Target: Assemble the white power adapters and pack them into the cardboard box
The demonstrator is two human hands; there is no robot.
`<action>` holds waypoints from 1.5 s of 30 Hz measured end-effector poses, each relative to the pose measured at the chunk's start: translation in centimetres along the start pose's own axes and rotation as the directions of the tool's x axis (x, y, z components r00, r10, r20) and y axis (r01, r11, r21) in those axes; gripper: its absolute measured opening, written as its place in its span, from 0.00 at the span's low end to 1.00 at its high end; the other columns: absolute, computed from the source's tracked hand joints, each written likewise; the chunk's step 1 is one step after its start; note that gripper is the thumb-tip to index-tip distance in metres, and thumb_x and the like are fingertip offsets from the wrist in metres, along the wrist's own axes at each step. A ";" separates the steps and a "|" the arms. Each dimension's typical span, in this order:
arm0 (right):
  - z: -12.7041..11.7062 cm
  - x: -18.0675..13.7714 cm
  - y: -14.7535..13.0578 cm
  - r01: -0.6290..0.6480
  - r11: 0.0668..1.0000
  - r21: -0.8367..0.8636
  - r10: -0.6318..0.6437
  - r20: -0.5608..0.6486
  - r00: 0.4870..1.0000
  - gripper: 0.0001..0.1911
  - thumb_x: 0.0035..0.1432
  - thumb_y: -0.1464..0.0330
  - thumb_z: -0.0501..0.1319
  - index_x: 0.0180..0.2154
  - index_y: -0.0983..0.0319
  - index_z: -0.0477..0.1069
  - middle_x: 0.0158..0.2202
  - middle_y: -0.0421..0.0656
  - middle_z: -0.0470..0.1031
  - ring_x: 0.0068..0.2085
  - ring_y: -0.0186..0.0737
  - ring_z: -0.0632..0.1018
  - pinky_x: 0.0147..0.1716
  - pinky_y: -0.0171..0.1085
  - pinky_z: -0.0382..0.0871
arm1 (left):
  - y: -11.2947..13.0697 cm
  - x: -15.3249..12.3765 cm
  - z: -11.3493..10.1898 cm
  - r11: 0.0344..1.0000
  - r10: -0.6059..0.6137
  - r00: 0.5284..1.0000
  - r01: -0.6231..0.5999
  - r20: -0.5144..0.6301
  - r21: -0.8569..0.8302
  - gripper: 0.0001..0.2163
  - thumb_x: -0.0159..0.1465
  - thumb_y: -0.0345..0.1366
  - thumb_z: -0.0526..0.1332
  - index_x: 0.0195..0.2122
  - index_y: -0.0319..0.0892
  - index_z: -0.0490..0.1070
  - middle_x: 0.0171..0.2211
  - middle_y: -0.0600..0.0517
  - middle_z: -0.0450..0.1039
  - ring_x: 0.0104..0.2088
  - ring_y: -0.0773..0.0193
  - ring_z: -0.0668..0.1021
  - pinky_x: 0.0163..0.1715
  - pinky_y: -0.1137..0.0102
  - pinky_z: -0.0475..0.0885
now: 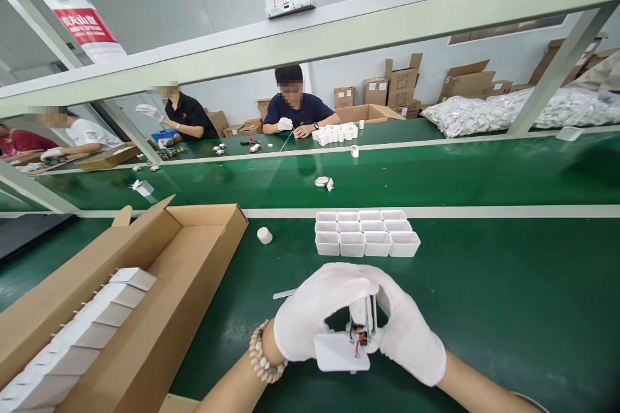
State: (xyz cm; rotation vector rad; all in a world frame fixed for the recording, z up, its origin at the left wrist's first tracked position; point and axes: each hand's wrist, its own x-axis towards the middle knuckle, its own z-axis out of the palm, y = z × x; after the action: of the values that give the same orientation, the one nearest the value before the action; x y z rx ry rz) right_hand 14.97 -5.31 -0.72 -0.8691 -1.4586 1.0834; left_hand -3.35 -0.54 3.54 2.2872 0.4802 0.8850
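Both of my hands wear white gloves and meet around a small white device (341, 352) with a flat plate, red and black wires and a small circuit part showing. My left hand (314, 310) grips it from the left, fingers curled over the top. From the right, my right hand (409, 329) closes on its other side. The fingertips are partly hidden behind the device. Just beyond my hands stand several open white plastic cases (376, 244) in rows. A thin white strip (284, 294) sticks out beside my left glove.
An open cardboard box (194, 271) at left holds a row of white units (97, 322). A white cap (264, 235) lies near it. Past the pale rail, a white piece (324, 182) rests on the green belt (436, 174). Several co-workers sit across; one gloved hand (285, 124) is there.
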 end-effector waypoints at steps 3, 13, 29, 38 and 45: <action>0.0 0.1 0.0 0.008 1.000 -0.007 -0.008 0.000 1.000 0.39 0.43 0.77 0.69 0.54 0.48 0.60 0.54 0.38 0.68 0.55 0.45 0.71 0.53 0.39 0.67 | 0.2 1.6 0.0 0.975 0.222 0.975 -0.222 0.003 -0.032 0.30 0.60 0.48 0.59 0.63 0.56 0.52 0.39 0.50 0.75 0.39 0.57 0.77 0.44 0.63 0.74; -0.1 0.1 0.6 0.010 0.996 0.089 -0.008 -0.015 1.000 0.40 0.39 0.75 0.71 0.54 0.48 0.61 0.53 0.38 0.70 0.53 0.44 0.71 0.55 0.41 0.65 | 2.5 3.7 -0.3 0.947 0.315 0.949 -0.315 0.007 0.054 0.26 0.65 0.45 0.54 0.63 0.52 0.50 0.39 0.48 0.73 0.43 0.59 0.75 0.49 0.63 0.68; 0.0 -0.2 0.6 0.044 0.995 0.094 -0.028 -0.162 0.986 0.44 0.34 0.76 0.74 0.53 0.49 0.62 0.54 0.41 0.68 0.55 0.50 0.71 0.53 0.41 0.69 | 0.5 1.8 1.3 0.985 0.041 0.999 -0.041 0.003 0.165 0.44 0.48 0.45 0.71 0.62 0.47 0.50 0.55 0.42 0.62 0.54 0.51 0.68 0.54 0.56 0.65; -0.8 0.2 -1.1 -0.088 0.954 0.287 0.047 0.147 0.988 0.40 0.52 0.61 0.66 0.62 0.53 0.52 0.65 0.49 0.55 0.63 0.53 0.60 0.59 0.53 0.58 | -0.2 1.8 2.0 1.000 -0.008 0.987 0.011 -0.159 0.019 0.37 0.41 0.46 0.73 0.52 0.44 0.64 0.55 0.42 0.63 0.54 0.49 0.69 0.54 0.56 0.66; -1.7 1.4 -3.2 -0.250 0.903 0.349 0.198 0.180 0.964 0.41 0.49 0.54 0.67 0.61 0.55 0.55 0.59 0.50 0.66 0.57 0.55 0.68 0.57 0.54 0.60 | 1.0 2.7 1.4 0.991 0.071 0.994 -0.061 -0.078 0.123 0.27 0.47 0.44 0.71 0.47 0.44 0.67 0.44 0.46 0.72 0.48 0.53 0.73 0.51 0.59 0.67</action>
State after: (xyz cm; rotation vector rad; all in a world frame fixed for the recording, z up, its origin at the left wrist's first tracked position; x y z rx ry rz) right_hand 16.55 -4.79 2.76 -0.7115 -1.2270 1.5630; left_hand -0.31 -0.42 4.65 2.3954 0.5081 1.0106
